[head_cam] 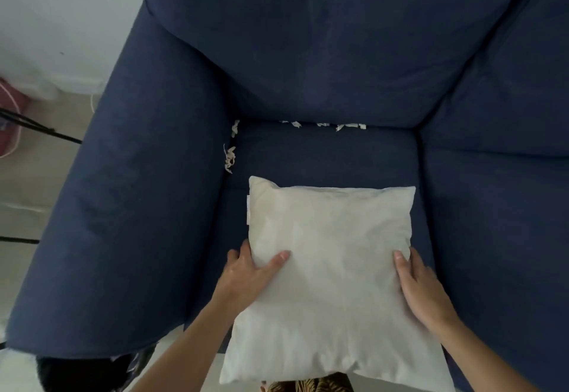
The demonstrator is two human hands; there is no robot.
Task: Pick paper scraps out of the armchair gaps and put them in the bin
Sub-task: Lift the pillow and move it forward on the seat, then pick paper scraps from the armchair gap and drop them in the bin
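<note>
A dark blue armchair [308,52] fills the view. White paper scraps [229,157] stick out of the gap between the seat and the left armrest, and more scraps [341,126] line the gap under the backrest. A white pillow [332,268] lies over the front of the seat. My left hand [249,271] grips the pillow's left edge, thumb on top. My right hand [418,287] holds its right edge. No bin is in view.
The left armrest [129,206] is wide and rounded. A second blue seat cushion [498,222] adjoins on the right. On the pale floor at the left stand thin black metal legs [40,128] and a pink object [9,120].
</note>
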